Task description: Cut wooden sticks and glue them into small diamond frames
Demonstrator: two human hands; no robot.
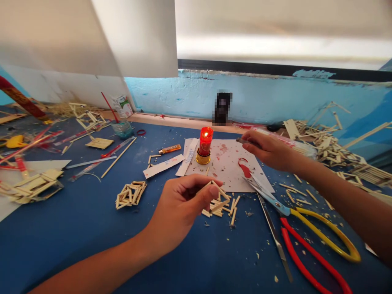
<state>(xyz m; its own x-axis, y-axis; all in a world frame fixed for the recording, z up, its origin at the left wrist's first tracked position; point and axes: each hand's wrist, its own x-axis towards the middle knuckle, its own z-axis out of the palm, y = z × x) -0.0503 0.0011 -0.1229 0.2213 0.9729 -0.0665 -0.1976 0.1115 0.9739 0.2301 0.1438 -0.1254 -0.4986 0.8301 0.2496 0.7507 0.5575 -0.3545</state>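
My left hand [183, 206] pinches a small frame of wooden sticks [220, 190] between thumb and fingers, above a loose pile of short cut sticks [234, 210]. Over the back right of a white sheet [228, 179], my right hand [271, 152] is closed with a short grey-tipped thing [239, 141] poking out of the fingers; its kind is unclear. Between the hands and farther back, a lit red candle [206, 141] stands upright in a gold base. Dark crumbs and a red ring-shaped piece [244, 168] lie on the sheet.
Scissors [318, 230] with yellow and red handles lie at right beside a thin metal tool [277, 241]. A stick model [131, 195], lighter [170, 149] and glass jar [123, 129] are left. Stick heaps [343, 151] fill the back right. A wall bounds the back.
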